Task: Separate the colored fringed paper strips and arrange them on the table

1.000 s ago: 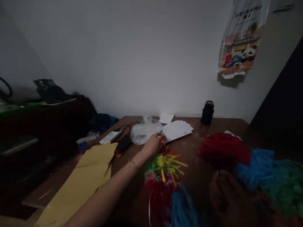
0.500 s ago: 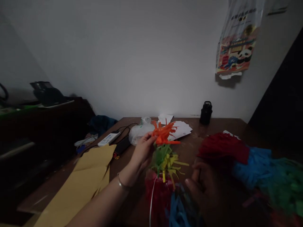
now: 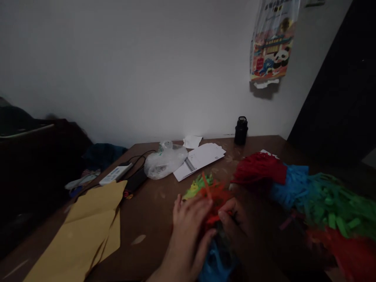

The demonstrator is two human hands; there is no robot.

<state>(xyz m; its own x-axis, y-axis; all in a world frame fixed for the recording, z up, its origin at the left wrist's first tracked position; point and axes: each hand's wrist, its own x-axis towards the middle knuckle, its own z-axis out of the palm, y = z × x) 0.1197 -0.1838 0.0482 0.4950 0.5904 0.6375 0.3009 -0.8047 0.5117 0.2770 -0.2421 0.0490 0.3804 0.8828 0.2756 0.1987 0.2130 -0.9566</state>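
A multicoloured garland of fringed paper lies in front of me, with a green and yellow tuft [image 3: 195,186], an orange tuft [image 3: 216,196] and blue strips [image 3: 216,260]. My left hand [image 3: 189,225] rests against the left side of the orange tuft, fingers spread and thumb apart. From the right, my right hand [image 3: 235,219] has its thumb and fingers closed on the orange fringe; shadow and blur hide part of it. My left palm covers some of the garland beneath.
A fringed garland in red [image 3: 260,168], blue, green and orange lies to the right. Brown paper [image 3: 79,227] is on the left. Behind are a plastic bag [image 3: 164,160], white papers [image 3: 202,156], a power strip [image 3: 116,174] and a black bottle [image 3: 241,131].
My left hand has come down and nearer with the orange tuft, and its fingers have spread. My right hand has moved left onto the orange fringe. The view has shifted right.
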